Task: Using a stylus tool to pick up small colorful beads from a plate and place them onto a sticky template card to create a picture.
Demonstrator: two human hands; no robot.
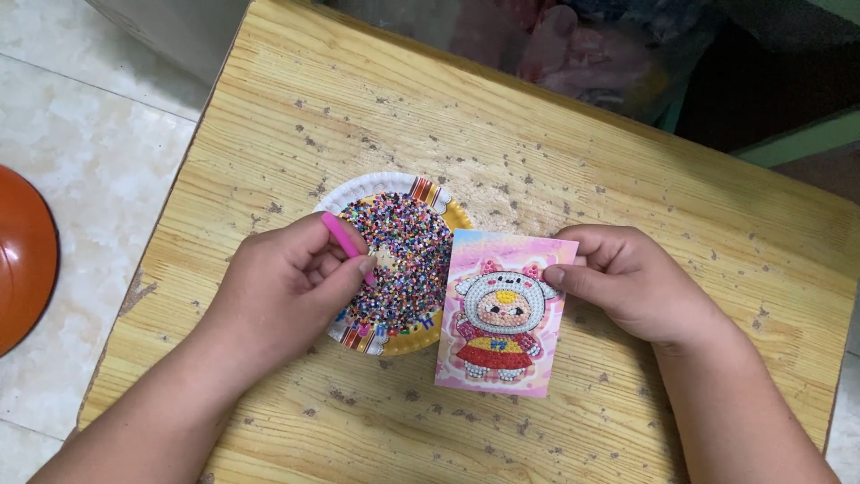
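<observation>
Card: a pink diamond-art card [503, 311] with a cartoon figure in a white hood and red dress is lying on the wooden table [573, 170], nearest the person, its left edge touching the rim of the paper plate [369, 188].
Right hand: the right hand [627, 280] is pinching the card's upper right edge, thumb lying on the picture side, fingers curled narrow behind it.
Left hand: the left hand [291, 289] is closing narrowly around a pink pen [346, 244], thumb and forefinger gripping it low, its tip pointing into the beads.
Beads: a heap of small multicoloured beads [410, 255] is filling the plate's middle, just beside the card.
Plate: it is sitting near the table's centre, partly hidden under the left hand.
Floor: pale tiles [81, 152] are showing at the left, with an orange round object [25, 255] at the picture's edge.
Far side: blurred pink and dark shapes are lying beyond the table; I cannot tell what they are.
</observation>
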